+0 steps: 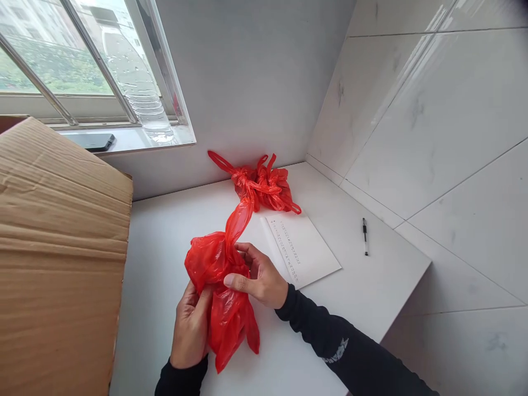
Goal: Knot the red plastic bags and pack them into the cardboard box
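Observation:
A crumpled red plastic bag [214,264] is held over the white table [371,275] by both hands. My left hand [190,324] grips its lower part from the left, fingers closed on the plastic. My right hand [258,278] pinches the bag's middle from the right, thumb pressed against it. One twisted end of the bag rises toward a pile of knotted red bags [264,184] lying near the back wall.
A large cardboard box [58,258] stands at the left. A sheet of printed paper [301,247] and a black pen [365,235] lie to the right. On the window sill are a plastic water bottle [136,82] and a dark phone [93,141]. Tiled wall at right.

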Demonstrator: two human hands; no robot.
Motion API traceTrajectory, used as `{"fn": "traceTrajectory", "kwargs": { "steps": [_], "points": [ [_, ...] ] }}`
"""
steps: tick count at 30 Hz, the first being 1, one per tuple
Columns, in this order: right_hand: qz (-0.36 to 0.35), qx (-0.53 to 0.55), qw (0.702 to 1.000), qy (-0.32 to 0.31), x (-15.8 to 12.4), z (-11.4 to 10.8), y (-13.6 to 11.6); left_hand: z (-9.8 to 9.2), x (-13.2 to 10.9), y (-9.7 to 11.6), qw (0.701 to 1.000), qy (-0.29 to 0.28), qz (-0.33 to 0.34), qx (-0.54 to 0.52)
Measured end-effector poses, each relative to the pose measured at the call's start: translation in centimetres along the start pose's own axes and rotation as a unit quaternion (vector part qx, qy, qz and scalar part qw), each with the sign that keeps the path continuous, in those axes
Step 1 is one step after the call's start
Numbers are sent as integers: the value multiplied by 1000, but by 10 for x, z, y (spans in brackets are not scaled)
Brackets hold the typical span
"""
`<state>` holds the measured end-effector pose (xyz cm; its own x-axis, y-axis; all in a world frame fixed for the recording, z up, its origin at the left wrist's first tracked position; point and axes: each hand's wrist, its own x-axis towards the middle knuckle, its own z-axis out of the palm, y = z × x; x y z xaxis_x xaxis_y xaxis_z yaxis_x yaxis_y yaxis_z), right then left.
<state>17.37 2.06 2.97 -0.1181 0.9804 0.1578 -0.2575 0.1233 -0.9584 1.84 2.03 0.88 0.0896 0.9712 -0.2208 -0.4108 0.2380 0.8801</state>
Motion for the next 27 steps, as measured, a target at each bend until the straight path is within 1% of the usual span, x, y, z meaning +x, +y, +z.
{"fn": "traceTrajectory", "kwargs": {
  "steps": [3, 5, 8, 11, 13, 17, 19, 21, 23, 27],
  "points": [
    [-3, 3, 1000, 8, -1, 1, 1, 1, -3, 2, 999, -33, 14, 0],
    [-7, -6, 1000, 19, -1, 1, 3, 3, -5, 4, 999, -42, 17, 13],
    [-18, -23, 999, 32, 0, 1, 6, 4, -3, 5, 1000, -26, 3, 16],
    [-24, -22, 999, 34, 2, -1, 8, 1, 1, 3, 1000, 5, -13, -8],
    [-17, -28, 999, 33, 2, -3, 7, 0, 3, 3, 999, 12, -17, -24],
    [25, -78, 997, 3, 1, -3, 2, 0, 3, 4, 999, 24, -1, -38],
    [33, -92, 995, -17, 0, -2, 1, 1, 2, 3, 999, 31, 14, -35],
    [12, -94, 995, -12, 0, -1, 1, 3, 1, 2, 999, 18, 21, -32],
    [-19, -84, 996, 16, 1, 0, 2, 5, -1, 2, 999, -12, 18, -33],
    [-42, -32, 996, 72, 1, -2, 1, 7, -7, 5, 996, -71, -22, -43]
  ]
}}
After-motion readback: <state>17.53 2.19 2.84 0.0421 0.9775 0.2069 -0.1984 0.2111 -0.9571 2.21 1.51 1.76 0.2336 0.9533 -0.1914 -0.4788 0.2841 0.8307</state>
